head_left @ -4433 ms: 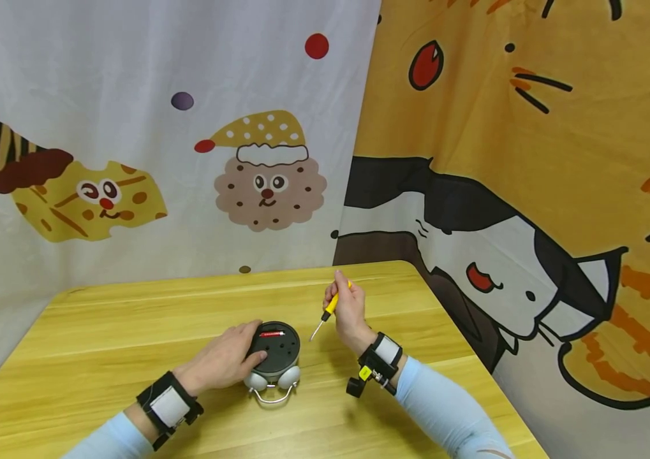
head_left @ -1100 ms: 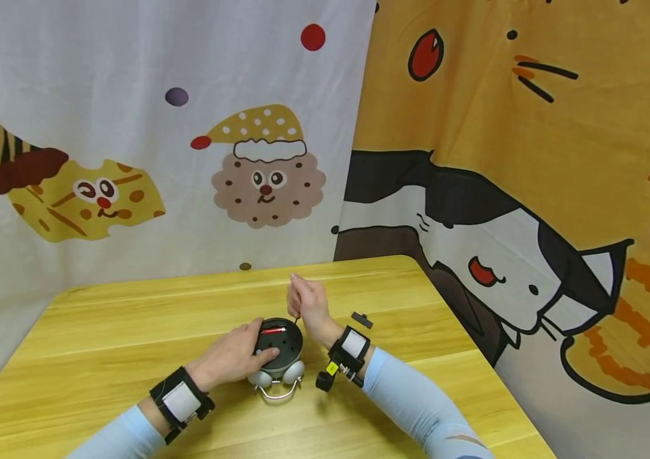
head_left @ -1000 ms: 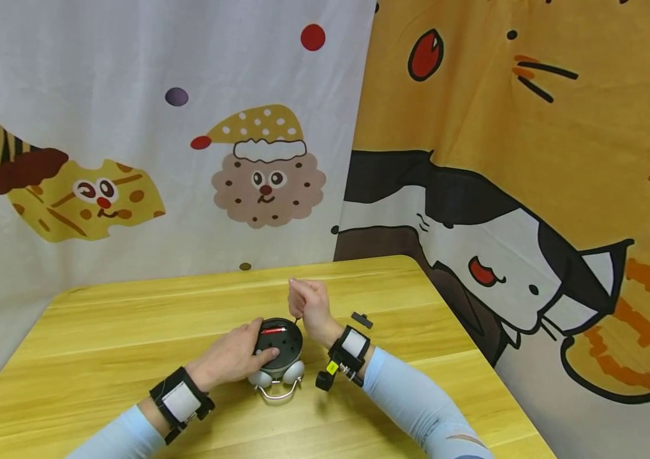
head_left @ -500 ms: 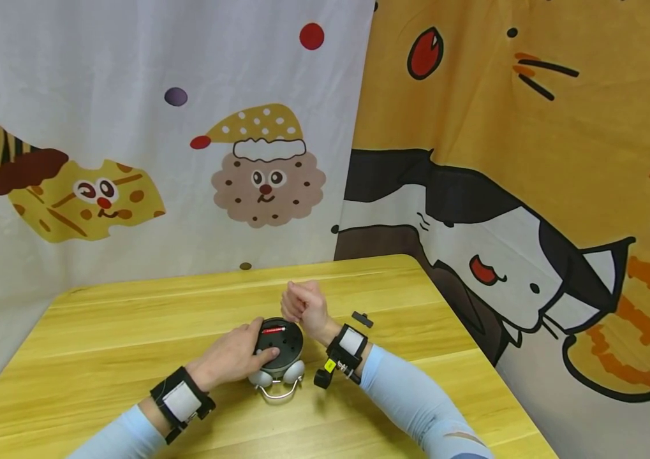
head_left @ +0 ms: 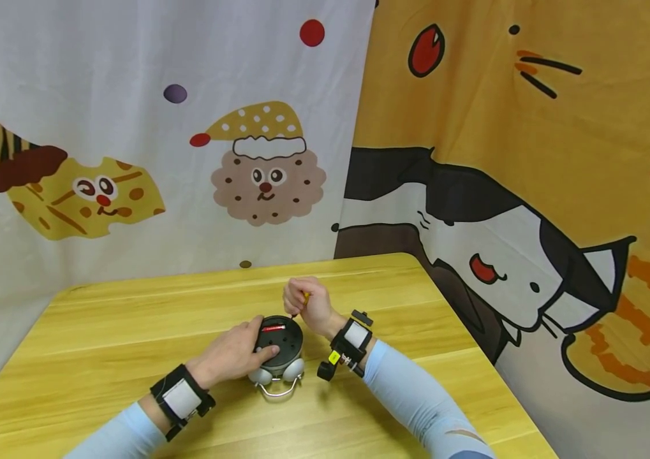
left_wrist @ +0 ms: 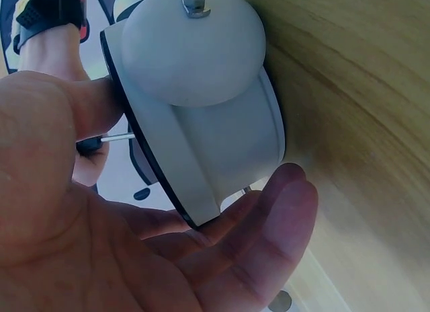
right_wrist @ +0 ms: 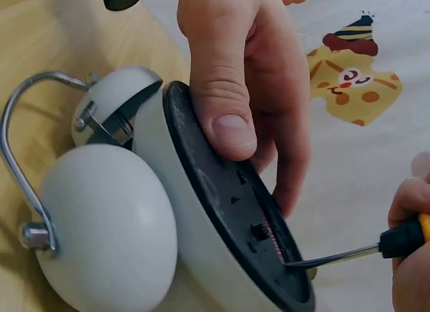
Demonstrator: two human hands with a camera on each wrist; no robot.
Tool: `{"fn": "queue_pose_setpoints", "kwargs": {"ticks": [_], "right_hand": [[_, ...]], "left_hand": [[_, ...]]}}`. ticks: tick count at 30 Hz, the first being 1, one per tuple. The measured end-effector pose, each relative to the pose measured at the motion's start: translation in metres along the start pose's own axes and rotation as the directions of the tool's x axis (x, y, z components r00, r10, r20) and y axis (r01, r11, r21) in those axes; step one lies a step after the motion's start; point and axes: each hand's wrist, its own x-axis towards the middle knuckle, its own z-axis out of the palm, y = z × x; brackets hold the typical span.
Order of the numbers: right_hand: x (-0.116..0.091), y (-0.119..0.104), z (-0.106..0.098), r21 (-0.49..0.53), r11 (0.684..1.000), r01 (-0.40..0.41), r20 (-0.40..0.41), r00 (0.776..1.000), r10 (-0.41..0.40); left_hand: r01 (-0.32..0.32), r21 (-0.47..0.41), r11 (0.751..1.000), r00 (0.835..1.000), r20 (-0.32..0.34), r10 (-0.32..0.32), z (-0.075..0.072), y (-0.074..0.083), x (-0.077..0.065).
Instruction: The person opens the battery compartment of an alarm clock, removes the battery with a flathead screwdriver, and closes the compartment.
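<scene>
A white twin-bell alarm clock (head_left: pixel 287 349) lies back side up on the table, tilted, its bells and wire handle toward me. In its black back is an uncovered battery slot with a red battery (head_left: pixel 273 329). My left hand (head_left: pixel 229 355) grips the clock from the left, thumb on the black back and fingers around the side. My right hand (head_left: pixel 310 306) holds a screwdriver (right_wrist: pixel 346 256) with a yellow-and-black handle. In the right wrist view its metal tip reaches into the battery slot, right at one end of the battery.
A small dark plastic piece (head_left: pixel 362 317) lies on the wooden table (head_left: pixel 129 331) beyond my right wrist, partly hidden by the wrist strap (head_left: pixel 355 335). Printed cloth curtains (head_left: pixel 147 64) hang behind and right of the table.
From off to the right, my right hand has brought the screwdriver to the clock's far edge. In the last half second that hand turned slightly, showing the yellow handle. My left hand keeps its hold.
</scene>
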Motion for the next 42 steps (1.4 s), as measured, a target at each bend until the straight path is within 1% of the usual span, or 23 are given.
{"fn": "queue_pose_setpoints", "kwargs": {"ticks": [2,5,8,12,14,16,18,20,22,25,27,30,32,36,42], "right_hand": [[0.000,0.002,-0.002,0.077,0.997,-0.007,-0.016,1.000,0.008],[-0.001,0.006,-0.005,0.185,0.982,-0.025,-0.033,0.999,0.032],[-0.001,0.007,-0.008,0.241,0.969,-0.061,-0.062,0.995,0.078],[-0.002,0.004,-0.010,0.248,0.965,-0.090,-0.139,0.982,0.127],[-0.003,0.003,-0.011,0.248,0.964,-0.093,-0.175,0.975,0.139],[-0.004,0.002,-0.011,0.258,0.962,-0.086,-0.194,0.971,0.139],[-0.007,0.003,-0.011,0.258,0.963,-0.073,-0.190,0.974,0.125],[-0.009,0.005,-0.010,0.235,0.971,-0.038,-0.172,0.982,0.080],[-0.010,0.007,-0.008,0.193,0.981,0.000,-0.140,0.990,0.027],[-0.010,0.009,-0.006,0.132,0.990,0.050,-0.093,0.995,-0.038],[-0.009,0.009,-0.006,0.116,0.992,0.058,-0.073,0.996,-0.050],[-0.009,0.009,-0.008,0.145,0.988,0.051,-0.092,0.995,-0.038],[-0.009,0.009,-0.010,0.188,0.981,0.038,-0.123,0.992,-0.015],[-0.010,0.010,-0.016,0.298,0.955,0.009,-0.179,0.983,0.046],[-0.011,0.014,-0.021,0.430,0.902,0.022,-0.216,0.973,0.079]], "left_hand": [[0.003,-0.001,1.000,1.000,0.001,-0.003,0.000,0.000,0.000],[0.003,0.000,1.000,1.000,0.003,-0.003,0.000,0.000,0.000],[-0.002,0.000,1.000,1.000,0.002,0.002,0.000,-0.001,0.000],[-0.008,-0.009,1.000,1.000,0.004,0.008,-0.001,-0.002,-0.001],[-0.007,-0.017,1.000,1.000,0.007,0.007,-0.001,-0.002,-0.001],[-0.004,-0.023,1.000,1.000,0.008,0.004,-0.001,-0.003,0.000],[-0.003,-0.027,1.000,1.000,0.008,0.004,-0.001,-0.003,0.000],[-0.005,-0.031,1.000,1.000,0.007,0.005,-0.001,-0.003,-0.001],[-0.010,-0.030,1.000,1.000,0.004,0.010,0.000,-0.003,-0.001],[-0.015,-0.029,0.999,1.000,-0.003,0.015,0.000,-0.002,-0.001],[-0.015,-0.029,0.999,1.000,-0.006,0.015,0.001,-0.002,-0.001],[-0.012,-0.031,0.999,1.000,-0.004,0.012,0.001,-0.002,0.000],[-0.010,-0.030,0.999,1.000,0.000,0.010,0.001,-0.002,0.000],[-0.015,-0.028,1.000,1.000,0.000,0.015,0.001,-0.002,0.000],[-0.008,-0.011,1.000,1.000,0.015,0.009,0.000,-0.001,0.000]]}}
